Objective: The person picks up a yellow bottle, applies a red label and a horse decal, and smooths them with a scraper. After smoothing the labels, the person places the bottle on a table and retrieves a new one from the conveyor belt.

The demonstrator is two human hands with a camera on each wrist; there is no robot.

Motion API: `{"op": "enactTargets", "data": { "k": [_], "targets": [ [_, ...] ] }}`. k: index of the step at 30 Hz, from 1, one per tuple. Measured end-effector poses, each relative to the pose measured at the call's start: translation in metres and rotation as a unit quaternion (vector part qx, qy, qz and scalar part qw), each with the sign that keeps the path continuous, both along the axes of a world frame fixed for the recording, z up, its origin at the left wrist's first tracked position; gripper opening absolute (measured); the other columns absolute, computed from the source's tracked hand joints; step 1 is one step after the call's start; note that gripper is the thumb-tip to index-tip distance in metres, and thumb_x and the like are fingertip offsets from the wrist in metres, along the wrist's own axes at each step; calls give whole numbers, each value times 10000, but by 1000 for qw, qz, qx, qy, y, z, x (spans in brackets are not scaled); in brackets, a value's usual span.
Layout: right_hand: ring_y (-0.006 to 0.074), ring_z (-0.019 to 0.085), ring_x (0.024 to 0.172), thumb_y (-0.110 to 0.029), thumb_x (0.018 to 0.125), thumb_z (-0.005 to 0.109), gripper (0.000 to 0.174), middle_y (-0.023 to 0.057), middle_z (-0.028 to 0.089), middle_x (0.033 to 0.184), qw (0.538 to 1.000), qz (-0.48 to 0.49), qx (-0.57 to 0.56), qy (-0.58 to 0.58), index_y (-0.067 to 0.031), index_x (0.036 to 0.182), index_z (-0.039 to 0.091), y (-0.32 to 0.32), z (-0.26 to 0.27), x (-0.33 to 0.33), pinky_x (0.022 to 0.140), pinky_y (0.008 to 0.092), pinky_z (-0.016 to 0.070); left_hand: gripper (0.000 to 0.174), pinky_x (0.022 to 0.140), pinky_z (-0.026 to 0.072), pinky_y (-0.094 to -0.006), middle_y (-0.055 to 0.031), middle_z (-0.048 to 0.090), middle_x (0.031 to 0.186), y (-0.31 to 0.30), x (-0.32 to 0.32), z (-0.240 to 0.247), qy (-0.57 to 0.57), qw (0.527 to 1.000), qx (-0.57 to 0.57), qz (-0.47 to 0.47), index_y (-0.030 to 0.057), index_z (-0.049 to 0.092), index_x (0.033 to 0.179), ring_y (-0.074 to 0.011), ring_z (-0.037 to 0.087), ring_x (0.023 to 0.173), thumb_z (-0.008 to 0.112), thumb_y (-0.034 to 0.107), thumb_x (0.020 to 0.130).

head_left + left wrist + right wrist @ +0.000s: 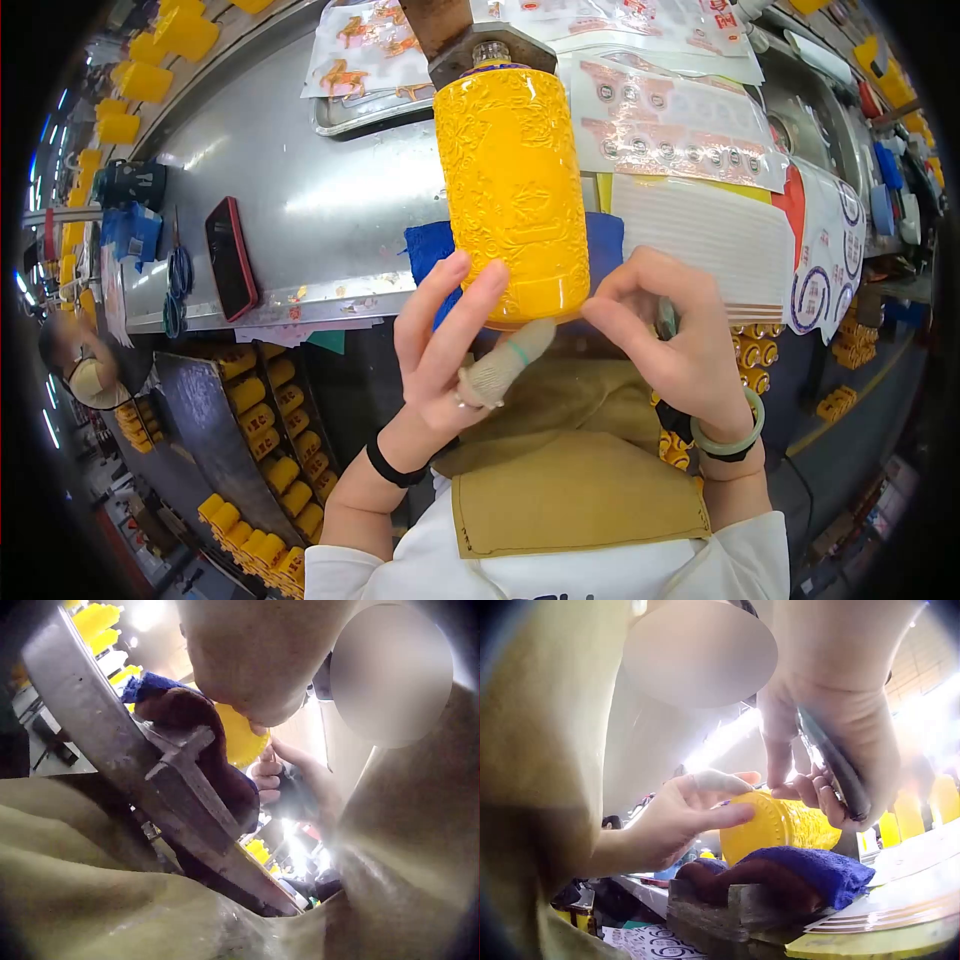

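A yellow embossed bottle (515, 190) lies with its neck in a metal holder (455, 30) and its base toward the person. At the base edge, the left hand (450, 345) holds the bottle, its thumb against the base in the right wrist view; one finger wears a pale cover (505, 365). The right hand (675, 335) has thumb and index finger close together at the base's right edge. Its other fingers curl round a dark, narrow tool (836, 769) in the palm. Whether a small piece sits between its fingertips is unclear.
Below the bottle is a blue cloth (817, 870) on a metal support. A phone (231, 258) and scissors (178, 270) lie left on the metal table (330, 220). Printed sticker sheets (680, 125) lie behind and right. Racks of yellow bottles (285, 430) stand below left.
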State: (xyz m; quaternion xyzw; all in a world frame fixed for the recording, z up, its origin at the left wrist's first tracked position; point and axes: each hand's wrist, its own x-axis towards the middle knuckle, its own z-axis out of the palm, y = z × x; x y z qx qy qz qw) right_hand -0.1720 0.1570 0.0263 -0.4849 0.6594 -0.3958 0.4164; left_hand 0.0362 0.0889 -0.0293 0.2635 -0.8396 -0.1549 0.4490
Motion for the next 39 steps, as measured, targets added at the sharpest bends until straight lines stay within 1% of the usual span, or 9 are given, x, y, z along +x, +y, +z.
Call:
{"op": "enactTargets", "data": {
  "k": [4,6,10,14,18,20,26,31,39],
  "targets": [
    [149,587,659,-60,867,763,100,87,678,784,1000,-6,0,7,23,878,708,1,-3,0,624,294,471,367,1039,561,-449,-172,639,1330,-5,0,0,-20,997,-13,-78,93,733,1145,-397,602,1253,816,19,796],
    [147,579,651,-58,865,765,99,86,674,779,1000,-6,1,-7,22,875,708,1,0,2,618,295,467,441,1028,567,-414,-169,636,1319,3,-1,-11,100,983,151,8,35,701,1190,-373,603,1267,821,-52,775],
    [140,566,639,-51,860,768,98,86,662,766,1000,0,-15,-19,23,865,705,-1,-2,6,601,300,452,508,1027,562,-388,-185,626,1313,2,3,-12,82,987,139,14,-6,673,1228,-343,618,1254,812,-114,751],
    [142,566,637,-50,859,768,101,88,656,760,1000,2,-20,8,25,855,701,-1,-2,2,596,300,449,293,1047,542,-437,-185,640,1331,2,-1,1,9,1000,-4,17,42,728,1095,-374,566,1287,811,13,815],
    [147,561,631,-53,854,772,106,87,652,756,1000,-5,-17,10,18,845,694,-1,-4,1,594,307,446,162,1041,548,-460,-183,640,1338,2,-4,5,18,995,97,-30,60,737,1020,-394,549,1296,770,53,862],
    [154,558,628,-57,851,776,108,85,649,752,1000,-5,-17,12,13,844,694,-1,-6,2,593,310,444,247,1043,554,-452,-180,639,1326,-9,1,-7,0,997,-4,-76,34,735,1066,-398,567,1279,794,13,826],
    [214,540,619,-71,837,788,126,88,607,715,998,-1,-56,12,-8,823,681,-3,-10,12,588,346,433,609,1044,550,-407,-216,578,1388,4,9,-16,79,980,180,1,39,634,1318,-334,591,1292,825,-84,754],
    [228,546,626,-68,833,789,130,93,599,711,998,1,-53,39,-9,821,674,-2,-10,9,588,356,434,246,1015,573,-474,-169,627,1325,-1,2,-8,19,1000,-10,-8,53,769,977,-400,576,1258,786,-64,762],
    [172,571,645,-57,854,768,114,91,661,761,999,-39,-24,24,6,834,675,4,-5,-2,608,321,451,392,1037,568,-463,-167,637,1295,1,2,-10,49,995,85,-17,49,737,1114,-392,602,1256,792,-101,756]
  ]
}}
